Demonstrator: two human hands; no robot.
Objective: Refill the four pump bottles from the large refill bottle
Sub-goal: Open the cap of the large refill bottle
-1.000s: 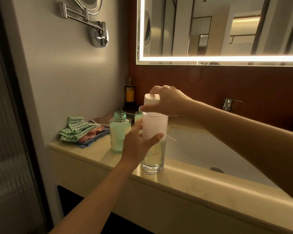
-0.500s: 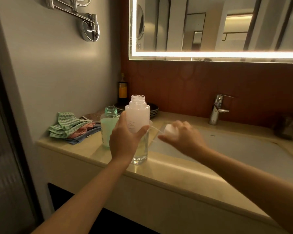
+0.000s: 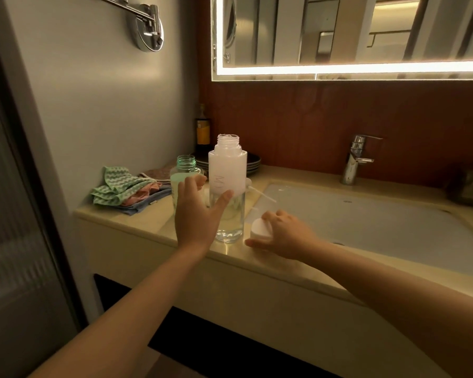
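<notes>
A tall clear bottle (image 3: 227, 186) with a white label stands open-necked near the counter's front edge, with a little clear liquid at its bottom. My left hand (image 3: 195, 214) is at its left front with the fingers spread and fairly straight; the thumb touches the bottle. My right hand (image 3: 281, 236) grips a white pump cap (image 3: 260, 229) low over the counter just right of the bottle. Behind and to the left stands an open green-tinted bottle (image 3: 185, 173) holding pale green liquid. A white dip tube (image 3: 262, 195) sticks out from behind the tall bottle.
Folded cloths (image 3: 126, 192) lie at the counter's left end. Stacked dark plates (image 3: 253, 162) and a dark bottle with a yellow label (image 3: 203, 129) stand in the back corner. The sink basin (image 3: 366, 222) and faucet (image 3: 355, 162) fill the right side.
My right hand lifted the pump cap off the tall bottle and carried it down to the counter at the right. My left hand loosened its hold on the bottle.
</notes>
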